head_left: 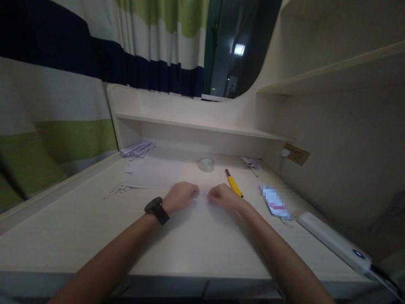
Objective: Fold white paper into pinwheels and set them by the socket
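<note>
Both hands, left [182,196] and right [221,196], pinch a small paper [202,202] (thin, pale), which might tear if they pull apart.

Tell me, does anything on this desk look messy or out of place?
Nothing is spilled or broken. Only loose paper scraps lie scattered beside the paper sheets. Both hands, left hand and right hand, pinch a small paper piece.

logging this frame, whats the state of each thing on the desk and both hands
left hand: closed, pinching the small paper piece
right hand: closed, pinching the same piece
small paper piece: flat on the desk
tape roll: lying flat, untouched
yellow utility knife: lying flat; blade unclear
paper sheets: lying flat
</note>
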The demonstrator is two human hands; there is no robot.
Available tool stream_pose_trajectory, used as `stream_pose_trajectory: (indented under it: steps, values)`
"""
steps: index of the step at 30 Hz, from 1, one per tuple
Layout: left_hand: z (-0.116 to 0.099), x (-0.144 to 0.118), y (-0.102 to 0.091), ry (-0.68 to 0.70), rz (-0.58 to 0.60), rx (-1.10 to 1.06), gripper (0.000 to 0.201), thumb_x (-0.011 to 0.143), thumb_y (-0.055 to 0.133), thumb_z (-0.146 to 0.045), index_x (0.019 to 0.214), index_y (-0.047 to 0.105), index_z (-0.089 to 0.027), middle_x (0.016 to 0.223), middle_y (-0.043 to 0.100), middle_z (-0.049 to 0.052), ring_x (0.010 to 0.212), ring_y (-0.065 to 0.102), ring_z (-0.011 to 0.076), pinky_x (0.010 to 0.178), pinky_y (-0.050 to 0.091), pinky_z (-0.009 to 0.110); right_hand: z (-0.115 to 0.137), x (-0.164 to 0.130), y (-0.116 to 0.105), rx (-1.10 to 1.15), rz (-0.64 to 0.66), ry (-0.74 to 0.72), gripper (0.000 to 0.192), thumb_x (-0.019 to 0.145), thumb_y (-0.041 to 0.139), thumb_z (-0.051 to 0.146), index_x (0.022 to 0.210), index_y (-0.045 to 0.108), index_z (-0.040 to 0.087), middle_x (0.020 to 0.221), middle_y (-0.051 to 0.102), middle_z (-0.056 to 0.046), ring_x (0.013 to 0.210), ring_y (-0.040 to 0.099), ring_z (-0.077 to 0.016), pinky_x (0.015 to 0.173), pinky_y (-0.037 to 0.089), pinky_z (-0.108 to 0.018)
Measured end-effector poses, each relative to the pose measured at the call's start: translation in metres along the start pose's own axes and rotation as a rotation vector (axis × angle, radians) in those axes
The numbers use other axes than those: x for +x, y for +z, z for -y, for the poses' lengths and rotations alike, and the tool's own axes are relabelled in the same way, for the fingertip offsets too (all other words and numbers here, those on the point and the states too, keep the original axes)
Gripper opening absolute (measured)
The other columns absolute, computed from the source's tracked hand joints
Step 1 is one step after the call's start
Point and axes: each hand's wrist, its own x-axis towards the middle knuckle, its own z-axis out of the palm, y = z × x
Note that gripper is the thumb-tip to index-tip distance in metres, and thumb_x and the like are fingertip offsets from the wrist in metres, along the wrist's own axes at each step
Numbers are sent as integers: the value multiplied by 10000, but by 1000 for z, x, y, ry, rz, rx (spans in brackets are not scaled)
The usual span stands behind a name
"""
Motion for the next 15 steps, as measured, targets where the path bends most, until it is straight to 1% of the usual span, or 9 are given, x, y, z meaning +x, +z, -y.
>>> stream_pose_trajectory:
  steps: [3, 5, 9, 12, 15]
  values:
    - [-1, 1, -2, 9, 14, -35, 203, 803, 457, -171, 764, 656, -182, 749, 687, 48, 691, 608, 166, 591, 343, 244, -2, 0, 3, 40, -66, 20, 206, 743, 563, 214, 884, 695, 139, 727, 681, -41, 602, 551, -110, 567, 349, -203]
    - [-2, 1, -1, 14, 23, -52, 218, 822, 455, -208, 800, 670, -182, 774, 696, 55, 703, 614, 170, 605, 361, 246, -1, 1, 6, 65, -77, 18, 213, 763, 561, 239, 896, 695, 138, 719, 674, -39, 594, 542, -106, 558, 343, -201]
    - [-2, 1, 2, 18, 26, -63, 267, 839, 478, -328, 913, 692, -186, 850, 712, 71, 767, 630, 194, 641, 392, 259, 4, 2, 11, 64, -42, 0, 214, 787, 516, 221, 744, 699, 118, 565, 580, 2, 519, 448, -86, 507, 285, -202]
    - [-2, 0, 0, 32, 74, -49, 260, 830, 482, -314, 832, 711, -191, 759, 711, 61, 684, 620, 177, 584, 366, 244, 8, 1, 9, 102, 7, -10, 213, 768, 509, 207, 649, 661, 115, 501, 456, 43, 487, 366, -71, 481, 242, -202]
    - [-3, 0, -3, 25, 102, -50, 236, 806, 500, -290, 774, 715, -200, 710, 706, 47, 628, 602, 163, 550, 336, 238, 10, -1, 5, 141, 59, -11, 237, 745, 491, 184, 535, 581, 119, 476, 343, 61, 478, 312, -66, 472, 216, -207]
